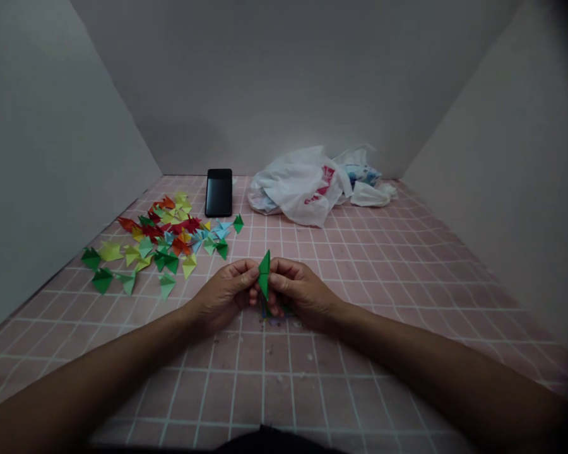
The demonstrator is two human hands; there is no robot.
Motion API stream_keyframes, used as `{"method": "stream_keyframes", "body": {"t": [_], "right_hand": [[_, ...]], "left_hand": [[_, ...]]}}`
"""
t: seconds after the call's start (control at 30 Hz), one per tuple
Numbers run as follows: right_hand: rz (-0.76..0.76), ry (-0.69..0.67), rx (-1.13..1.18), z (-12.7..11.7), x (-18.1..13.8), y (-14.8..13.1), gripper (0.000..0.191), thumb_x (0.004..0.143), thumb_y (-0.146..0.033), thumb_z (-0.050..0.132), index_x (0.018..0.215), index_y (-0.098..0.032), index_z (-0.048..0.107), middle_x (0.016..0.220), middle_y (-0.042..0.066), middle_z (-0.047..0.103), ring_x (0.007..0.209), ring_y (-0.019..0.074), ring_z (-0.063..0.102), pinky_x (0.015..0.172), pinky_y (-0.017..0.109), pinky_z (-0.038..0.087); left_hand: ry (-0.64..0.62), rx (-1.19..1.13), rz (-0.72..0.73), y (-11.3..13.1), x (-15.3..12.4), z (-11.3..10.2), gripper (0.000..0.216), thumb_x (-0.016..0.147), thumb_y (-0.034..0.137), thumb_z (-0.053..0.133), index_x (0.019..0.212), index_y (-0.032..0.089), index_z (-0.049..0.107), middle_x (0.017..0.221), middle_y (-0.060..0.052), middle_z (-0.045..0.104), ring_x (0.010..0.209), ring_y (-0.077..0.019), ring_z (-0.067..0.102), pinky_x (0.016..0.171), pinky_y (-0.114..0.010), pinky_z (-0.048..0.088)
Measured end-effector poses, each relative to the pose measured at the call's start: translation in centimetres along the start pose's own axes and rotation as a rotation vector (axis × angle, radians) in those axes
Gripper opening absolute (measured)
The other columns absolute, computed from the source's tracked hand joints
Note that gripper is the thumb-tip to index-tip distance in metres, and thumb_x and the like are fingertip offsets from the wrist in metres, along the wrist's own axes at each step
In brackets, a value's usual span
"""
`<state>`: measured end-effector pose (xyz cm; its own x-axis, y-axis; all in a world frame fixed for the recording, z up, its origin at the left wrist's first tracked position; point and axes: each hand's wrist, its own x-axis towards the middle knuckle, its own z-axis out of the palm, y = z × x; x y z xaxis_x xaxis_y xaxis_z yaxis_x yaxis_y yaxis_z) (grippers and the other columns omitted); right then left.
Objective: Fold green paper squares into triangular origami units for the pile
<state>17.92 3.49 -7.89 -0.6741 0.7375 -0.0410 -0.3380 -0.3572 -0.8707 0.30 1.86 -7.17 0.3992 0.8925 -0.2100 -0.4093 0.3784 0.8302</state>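
Note:
A narrow green folded paper piece (264, 275) stands upright between my two hands, pinched from both sides. My left hand (231, 287) grips its left edge with thumb and fingers. On the other edge, my right hand (300, 287) has its thumb against the paper and its fingers curled behind. Below the hands, partly hidden by the fingers, lie some small coloured bits I cannot make out. To the left is a loose heap of folded paper pieces (158, 230) in green, yellow, red, orange and light blue.
A black phone (219, 193) lies behind the heap. White plastic bags (303, 183) with red print sit at the back, beside a blue-and-white packet (362, 174). Pale walls enclose the pink checked tablecloth (397, 271). Small scraps are scattered near me.

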Motion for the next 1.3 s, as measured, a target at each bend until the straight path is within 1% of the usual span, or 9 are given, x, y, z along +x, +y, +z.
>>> {"method": "stream_keyframes", "body": {"t": [0.4, 0.5, 0.6, 0.7, 0.97, 1.13, 1.3], "right_hand": [[-0.017, -0.014, -0.011, 0.08, -0.11, -0.08, 0.031, 0.086, -0.044, 0.075, 0.088, -0.017, 0.059, 0.067, -0.003, 0.065, 0.049, 0.0077, 0.056, 0.047, 0.019, 0.048], [-0.045, 0.004, -0.058, 0.13, -0.22, -0.25, 0.028, 0.087, -0.043, 0.072, 0.087, -0.017, 0.060, 0.070, -0.002, 0.066, 0.049, 0.0073, 0.056, 0.048, 0.019, 0.048], [-0.072, 0.032, -0.130, 0.21, -0.36, -0.50, 0.025, 0.088, -0.041, 0.070, 0.086, -0.016, 0.062, 0.067, -0.002, 0.065, 0.050, 0.0073, 0.056, 0.048, 0.019, 0.047], [-0.072, 0.054, -0.168, 0.25, -0.47, -0.65, 0.024, 0.089, -0.039, 0.069, 0.085, -0.016, 0.062, 0.068, -0.002, 0.065, 0.050, 0.0070, 0.056, 0.049, 0.020, 0.048], [-0.087, 0.024, -0.114, 0.36, -0.40, -0.54, 0.025, 0.089, -0.040, 0.069, 0.085, -0.017, 0.060, 0.068, -0.002, 0.065, 0.049, 0.0070, 0.057, 0.048, 0.019, 0.047], [-0.081, 0.011, -0.081, 0.38, -0.30, -0.33, 0.026, 0.089, -0.042, 0.070, 0.087, -0.018, 0.058, 0.066, -0.004, 0.064, 0.048, 0.0068, 0.056, 0.047, 0.019, 0.047], [-0.082, 0.004, -0.064, 0.30, -0.20, -0.16, 0.028, 0.088, -0.043, 0.071, 0.089, -0.018, 0.058, 0.064, -0.005, 0.064, 0.047, 0.0071, 0.055, 0.047, 0.019, 0.047]], "left_hand": [[0.018, -0.004, -0.007, 0.06, 0.01, 0.05, 0.037, 0.077, 0.041, 0.084, 0.075, 0.013, 0.060, 0.058, 0.004, 0.053, 0.052, -0.0070, 0.049, 0.053, -0.018, 0.042], [0.034, 0.011, -0.001, 0.01, 0.06, 0.03, 0.038, 0.076, 0.042, 0.085, 0.075, 0.014, 0.059, 0.059, 0.004, 0.054, 0.053, -0.0071, 0.050, 0.054, -0.018, 0.042], [0.049, 0.038, 0.024, -0.07, 0.12, -0.07, 0.039, 0.075, 0.043, 0.086, 0.075, 0.014, 0.059, 0.059, 0.004, 0.054, 0.053, -0.0070, 0.049, 0.053, -0.018, 0.042], [0.039, 0.046, 0.025, -0.14, 0.17, -0.15, 0.039, 0.075, 0.043, 0.086, 0.075, 0.014, 0.059, 0.059, 0.005, 0.054, 0.053, -0.0070, 0.049, 0.053, -0.018, 0.041], [0.026, 0.019, -0.033, -0.18, 0.20, -0.29, 0.035, 0.079, 0.041, 0.083, 0.078, 0.014, 0.060, 0.060, 0.004, 0.054, 0.055, -0.0071, 0.049, 0.055, -0.019, 0.041], [-0.011, 0.005, -0.036, -0.25, 0.21, -0.43, 0.036, 0.080, 0.042, 0.082, 0.078, 0.014, 0.059, 0.060, 0.004, 0.052, 0.055, -0.0079, 0.050, 0.056, -0.020, 0.042], [-0.012, 0.011, -0.042, -0.19, 0.20, -0.41, 0.037, 0.079, 0.044, 0.082, 0.078, 0.014, 0.060, 0.060, 0.004, 0.053, 0.055, -0.0087, 0.052, 0.056, -0.020, 0.043]]}}
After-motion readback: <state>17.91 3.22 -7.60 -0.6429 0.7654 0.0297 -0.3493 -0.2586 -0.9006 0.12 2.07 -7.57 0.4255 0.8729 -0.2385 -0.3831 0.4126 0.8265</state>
